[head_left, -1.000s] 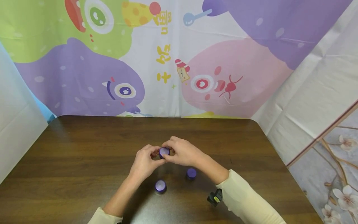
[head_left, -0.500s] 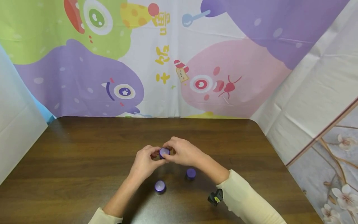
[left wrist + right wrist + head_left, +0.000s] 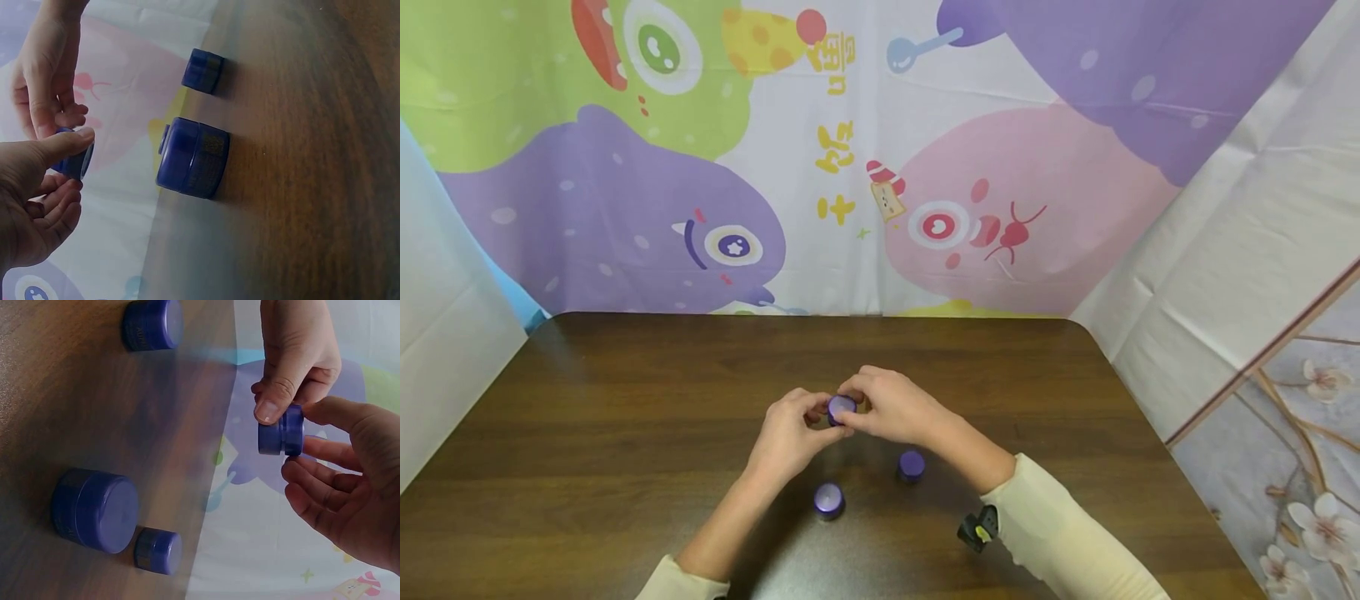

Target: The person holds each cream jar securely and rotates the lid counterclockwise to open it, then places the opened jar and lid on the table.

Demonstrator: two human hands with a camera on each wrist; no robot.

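From where I stand, a person is holding a small, round, glossy purple jar with a paler lilac top (image 3: 842,407) above a dark brown wood-grain table (image 3: 625,458), roughly midway across it. Both bare hands are grasping it: the left hand (image 3: 790,429) pinches the lower band between thumb and fingers, and the right hand (image 3: 891,404) grips the upper band, its thumb at the near edge of the top. A groove runs between the two bands; I cannot tell whether the lid is loose. On the table, nearer the person, stands a round purple jar with a silvery-lilac top (image 3: 829,500). To the right of that one, and a little farther back, is a round jar with a plain deep-purple top (image 3: 912,465), below the right forearm. The right wrist's view shows three jars on the table, including a small purple cylindrical jar (image 3: 159,551) just beside a larger one. The person wears cream sleeves (image 3: 1067,525), with a black device bearing a yellow-green mark (image 3: 977,528) at the right cuff. Behind the table hangs a white cloth (image 3: 865,275) printed with green, purple and pink cartoon creatures and yellow characters.
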